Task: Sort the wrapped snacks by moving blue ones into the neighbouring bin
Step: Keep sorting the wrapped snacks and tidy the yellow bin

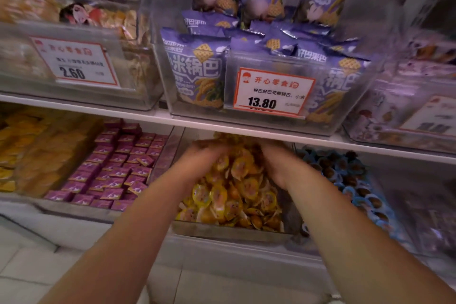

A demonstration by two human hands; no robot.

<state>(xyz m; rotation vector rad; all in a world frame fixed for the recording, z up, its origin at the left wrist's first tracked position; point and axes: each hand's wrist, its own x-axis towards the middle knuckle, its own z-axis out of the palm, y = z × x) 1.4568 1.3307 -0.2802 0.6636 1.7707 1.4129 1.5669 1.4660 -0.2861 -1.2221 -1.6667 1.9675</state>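
Reaching hands point(204, 155) among jumbled yellow snacks point(237, 195)

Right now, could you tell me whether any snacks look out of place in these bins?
One blue wrapped snack sits at the front corner by the yellow snack bin, apart from the blue pile. Both hands are too blurred to judge.

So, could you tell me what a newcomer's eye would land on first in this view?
Probably the two hands, left hand and right hand, both blurred, reaching into the yellow snacks bin at lower centre. Next, the purple bags above with the 13.80 price tag, and the blue-wrapped snacks just right.
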